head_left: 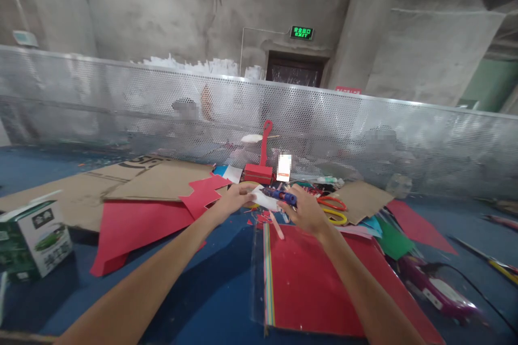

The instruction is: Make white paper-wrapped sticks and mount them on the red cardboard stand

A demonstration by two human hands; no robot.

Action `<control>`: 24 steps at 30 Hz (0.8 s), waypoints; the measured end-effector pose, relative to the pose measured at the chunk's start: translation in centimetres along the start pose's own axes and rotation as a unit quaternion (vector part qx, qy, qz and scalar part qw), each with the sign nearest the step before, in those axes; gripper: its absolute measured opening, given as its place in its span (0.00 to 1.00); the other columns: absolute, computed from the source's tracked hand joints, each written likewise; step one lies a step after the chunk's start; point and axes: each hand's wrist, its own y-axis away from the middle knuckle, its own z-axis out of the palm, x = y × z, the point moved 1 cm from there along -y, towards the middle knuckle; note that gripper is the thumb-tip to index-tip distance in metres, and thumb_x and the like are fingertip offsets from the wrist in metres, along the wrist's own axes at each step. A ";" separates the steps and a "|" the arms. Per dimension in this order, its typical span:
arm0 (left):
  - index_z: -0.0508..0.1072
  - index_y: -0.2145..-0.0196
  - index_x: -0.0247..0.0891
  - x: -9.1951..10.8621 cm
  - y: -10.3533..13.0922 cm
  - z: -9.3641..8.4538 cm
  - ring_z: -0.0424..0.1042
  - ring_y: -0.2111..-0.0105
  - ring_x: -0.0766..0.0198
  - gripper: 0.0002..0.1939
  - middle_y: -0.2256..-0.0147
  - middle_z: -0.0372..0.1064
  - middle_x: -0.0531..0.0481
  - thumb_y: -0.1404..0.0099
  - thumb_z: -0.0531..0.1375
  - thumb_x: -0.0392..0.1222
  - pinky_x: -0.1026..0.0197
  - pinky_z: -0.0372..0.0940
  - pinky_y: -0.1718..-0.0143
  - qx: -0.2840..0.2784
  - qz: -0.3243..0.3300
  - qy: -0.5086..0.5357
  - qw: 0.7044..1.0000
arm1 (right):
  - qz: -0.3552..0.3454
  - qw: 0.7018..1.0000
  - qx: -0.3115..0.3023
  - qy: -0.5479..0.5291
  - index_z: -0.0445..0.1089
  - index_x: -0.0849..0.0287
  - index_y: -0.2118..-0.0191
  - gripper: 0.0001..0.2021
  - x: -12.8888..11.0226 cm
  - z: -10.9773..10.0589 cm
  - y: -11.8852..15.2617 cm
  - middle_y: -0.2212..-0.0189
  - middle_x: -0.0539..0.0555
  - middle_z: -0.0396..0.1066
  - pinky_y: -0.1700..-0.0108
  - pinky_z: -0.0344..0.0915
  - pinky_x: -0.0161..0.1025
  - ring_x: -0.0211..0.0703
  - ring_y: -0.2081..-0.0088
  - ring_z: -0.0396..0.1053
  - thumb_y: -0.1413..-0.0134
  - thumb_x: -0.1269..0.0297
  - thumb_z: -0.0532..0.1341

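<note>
My left hand (238,197) pinches the left end of a small piece of white paper (265,198). Around a dark blue scissors-like tool (283,195) with red parts, my right hand (304,209) is closed. The tool lies over the paper's right part; its exact kind is blurred. Below the hands, a pale pink stick-like piece (277,226) rests by the top edge of a stack of coloured sheets (319,280), red on top. Small red scraps (259,218) are scattered beneath the paper.
Behind the hands stand a red paper hammer-like shape (259,173) and a lit phone screen (284,167). Cardboard (149,180) and red sheets (141,226) lie left, near a green-white box (36,240). To the right are orange-handled scissors (332,204) and a purple corded device (437,288).
</note>
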 end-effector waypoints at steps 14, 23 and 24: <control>0.76 0.52 0.36 0.0 0.1 0.2 0.77 0.58 0.57 0.21 0.58 0.77 0.43 0.45 0.67 0.40 0.56 0.70 0.53 -0.004 0.003 0.006 1.000 | -0.006 1.000 0.025 0.000 0.64 0.57 0.64 0.11 0.0 0.6 -0.2 0.65 0.56 0.68 0.63 0.58 0.38 0.46 0.63 0.66 0.36 0.55 0.55; 0.76 0.51 0.35 0.1 0.2 0.2 0.77 0.60 0.56 0.23 0.59 0.77 0.42 0.45 0.67 0.41 0.55 0.70 0.53 0.001 0.003 0.008 1.000 | 0.025 0.999 0.029 -0.012 0.66 0.57 0.63 0.11 0.6 0.1 -0.1 0.66 0.55 0.68 0.63 0.59 0.39 0.46 0.63 0.66 0.36 0.54 0.55; 0.76 0.51 0.35 0.2 0.2 0.2 0.77 0.59 0.56 0.23 0.58 0.77 0.42 0.45 0.67 0.41 0.55 0.70 0.53 -0.002 0.006 0.007 1.000 | 0.023 0.999 0.025 -0.021 0.66 0.57 0.63 0.11 0.5 0.1 -0.1 0.66 0.55 0.68 0.62 0.59 0.38 0.46 0.63 0.66 0.36 0.54 0.55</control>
